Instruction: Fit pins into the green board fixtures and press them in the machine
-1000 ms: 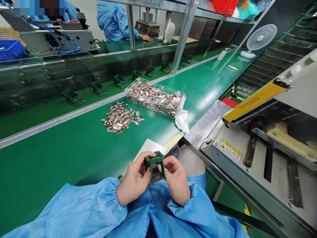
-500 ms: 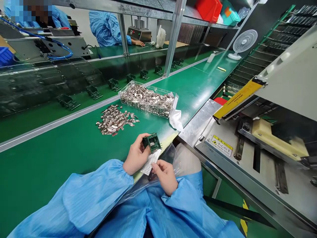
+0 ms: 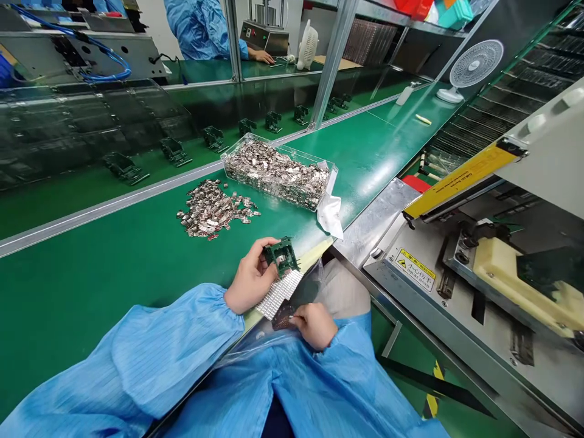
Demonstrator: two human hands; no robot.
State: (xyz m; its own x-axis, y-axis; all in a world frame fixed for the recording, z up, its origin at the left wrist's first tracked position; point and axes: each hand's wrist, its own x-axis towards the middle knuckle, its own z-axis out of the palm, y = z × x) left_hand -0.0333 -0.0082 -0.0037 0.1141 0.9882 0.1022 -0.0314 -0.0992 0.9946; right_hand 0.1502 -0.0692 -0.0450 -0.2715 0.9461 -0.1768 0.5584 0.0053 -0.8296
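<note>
My left hand (image 3: pixel 253 277) is closed around a small dark-green frame-like part (image 3: pixel 285 256) with an open middle and thin pins. Just below that part, a sheet of small white rectangles (image 3: pixel 278 295) slants along the table edge; whether the left fingers also touch it is hidden. My right hand (image 3: pixel 316 325) is closed in a pinch to the right of the sheet, a little apart from it. Anything between its fingertips is too small to name. Near them shows a dark reddish-brown piece (image 3: pixel 283 317), partly under clear plastic film.
Beyond my hands, a pile of small metal pieces (image 3: pixel 214 210) lies beside a clear box (image 3: pixel 335 176) filled with similar pieces. White tissue (image 3: pixel 330 216) touches the box. Several green parts (image 3: pixel 173 151) line the far strip. A machine (image 3: pixel 410 304) with a hand-injury warning label stands right.
My right hand has moved away from the sheet, down and to the right, still pinched. The left hand keeps the green part. The view has tilted slightly downward.
</note>
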